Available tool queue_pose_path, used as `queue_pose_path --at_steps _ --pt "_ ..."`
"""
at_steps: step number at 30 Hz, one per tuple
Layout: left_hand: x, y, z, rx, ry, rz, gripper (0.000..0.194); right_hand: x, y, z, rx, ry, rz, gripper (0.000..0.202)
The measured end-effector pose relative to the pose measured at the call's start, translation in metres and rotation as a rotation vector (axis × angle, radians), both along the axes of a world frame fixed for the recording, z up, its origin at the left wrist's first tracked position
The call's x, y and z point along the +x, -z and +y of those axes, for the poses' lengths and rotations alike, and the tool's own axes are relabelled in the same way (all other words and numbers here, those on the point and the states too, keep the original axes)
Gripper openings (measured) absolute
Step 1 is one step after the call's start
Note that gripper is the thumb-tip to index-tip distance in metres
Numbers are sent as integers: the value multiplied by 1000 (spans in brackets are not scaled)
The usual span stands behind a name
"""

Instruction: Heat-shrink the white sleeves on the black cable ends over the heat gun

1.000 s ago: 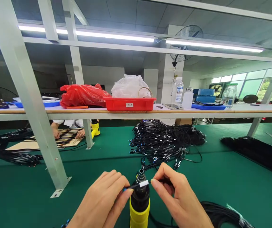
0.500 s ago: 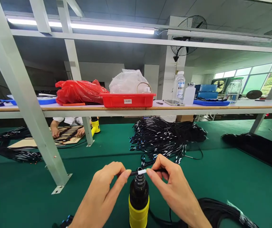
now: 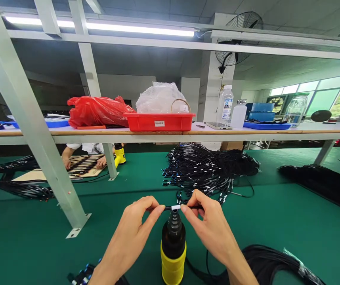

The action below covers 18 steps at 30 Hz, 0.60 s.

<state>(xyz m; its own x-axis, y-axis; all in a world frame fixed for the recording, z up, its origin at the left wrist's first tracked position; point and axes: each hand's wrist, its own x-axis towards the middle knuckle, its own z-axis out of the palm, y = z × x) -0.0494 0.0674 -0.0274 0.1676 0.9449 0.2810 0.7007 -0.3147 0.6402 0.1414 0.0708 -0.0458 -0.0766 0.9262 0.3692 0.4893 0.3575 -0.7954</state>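
Observation:
Between my hands a black cable with a white sleeve is stretched level, just above the coiled metal nozzle of a yellow and black heat gun that stands upright. My left hand pinches the cable's left part between thumb and fingers. At the right end of the sleeve, my right hand pinches the cable too. The sleeve's middle shows between the fingertips.
Beyond my hands lies a large pile of black cables. A cable bundle is at lower right. A metal post stands at left. The shelf holds a red tray. Across the table, a person's hands are near a board.
Both hands have risen slightly with the cable, and the white sleeve now sits more level, a little higher over the nozzle. The view has shifted slightly.

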Motion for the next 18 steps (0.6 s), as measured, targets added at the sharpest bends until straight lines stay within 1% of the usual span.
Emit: queue_pose_path --at_steps 5,18 --pt "0 1 2 -15 8 -17 42 0 1 1 -4 -2 1 23" --pt "-3 4 4 -22 11 -20 34 0 4 3 3 14 -19 22"
